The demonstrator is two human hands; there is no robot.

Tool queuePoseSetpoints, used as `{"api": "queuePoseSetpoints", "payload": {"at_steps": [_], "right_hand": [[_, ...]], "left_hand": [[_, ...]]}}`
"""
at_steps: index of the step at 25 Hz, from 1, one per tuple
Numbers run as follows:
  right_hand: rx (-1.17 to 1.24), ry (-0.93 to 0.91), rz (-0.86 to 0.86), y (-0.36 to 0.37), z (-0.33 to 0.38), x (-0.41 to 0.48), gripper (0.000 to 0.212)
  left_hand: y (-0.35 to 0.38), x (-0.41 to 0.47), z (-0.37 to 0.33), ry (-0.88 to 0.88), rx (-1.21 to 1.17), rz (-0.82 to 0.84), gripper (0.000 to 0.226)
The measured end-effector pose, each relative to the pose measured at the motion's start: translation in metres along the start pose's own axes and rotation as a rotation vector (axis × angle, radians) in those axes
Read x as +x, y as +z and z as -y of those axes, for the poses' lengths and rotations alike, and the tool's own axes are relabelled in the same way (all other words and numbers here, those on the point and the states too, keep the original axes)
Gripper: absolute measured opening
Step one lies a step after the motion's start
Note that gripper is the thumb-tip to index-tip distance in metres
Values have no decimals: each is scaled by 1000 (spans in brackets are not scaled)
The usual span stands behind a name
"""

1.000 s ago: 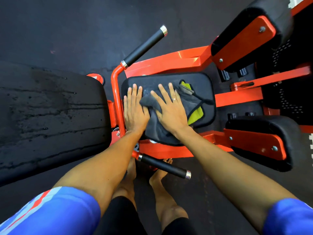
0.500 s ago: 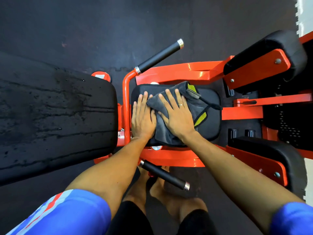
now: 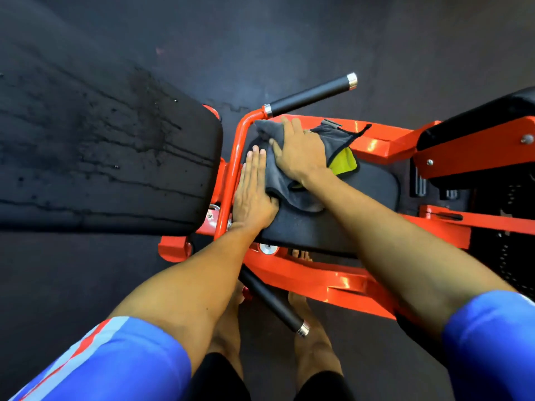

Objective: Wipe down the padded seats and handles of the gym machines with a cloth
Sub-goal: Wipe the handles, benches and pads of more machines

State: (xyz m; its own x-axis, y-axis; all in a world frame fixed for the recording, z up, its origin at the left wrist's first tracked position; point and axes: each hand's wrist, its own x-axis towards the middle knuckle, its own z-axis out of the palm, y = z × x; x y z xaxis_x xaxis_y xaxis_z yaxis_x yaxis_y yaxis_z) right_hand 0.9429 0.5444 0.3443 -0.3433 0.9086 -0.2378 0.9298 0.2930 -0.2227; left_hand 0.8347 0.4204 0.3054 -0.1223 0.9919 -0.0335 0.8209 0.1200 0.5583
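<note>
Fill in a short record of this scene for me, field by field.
Surface: black padded seat on orange frame
Tool: grey cloth, yellow-green patch showing
Right hand: flat, pressing cloth at the seat's far corner
Left hand: flat at the seat's edge, touching cloth
Handles: far handle and near handle, both untouched

Your right hand (image 3: 301, 154) covers the middle of the cloth (image 3: 292, 195), and the cloth hides the far corner of the seat (image 3: 364, 192). The big black pad (image 3: 101, 157) runs off the left edge, and the side pad (image 3: 492, 107) off the right edge
</note>
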Motion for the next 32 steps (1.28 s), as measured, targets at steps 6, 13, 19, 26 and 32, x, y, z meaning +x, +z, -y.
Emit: {"api": "queuePoseSetpoints", "payload": {"at_steps": [6,13,19,26,32], "right_hand": [[-124,-143,-35,-21,-68,-49,63],[-11,-207,134,-10,3,16,48],[-65,-580,75,2,0,-19,57],[51,-150,318,-21,28,39,56],[-45,-624,159,-10,-5,10,54]], "left_hand": [[5,-19,-13,-213,81,-32,65],[17,-36,-16,-357,106,-146,67],[13,-36,-15,-310,131,-157,57],[8,-29,-23,-377,139,-95,67],[11,-34,-16,-417,76,-64,71]]}}
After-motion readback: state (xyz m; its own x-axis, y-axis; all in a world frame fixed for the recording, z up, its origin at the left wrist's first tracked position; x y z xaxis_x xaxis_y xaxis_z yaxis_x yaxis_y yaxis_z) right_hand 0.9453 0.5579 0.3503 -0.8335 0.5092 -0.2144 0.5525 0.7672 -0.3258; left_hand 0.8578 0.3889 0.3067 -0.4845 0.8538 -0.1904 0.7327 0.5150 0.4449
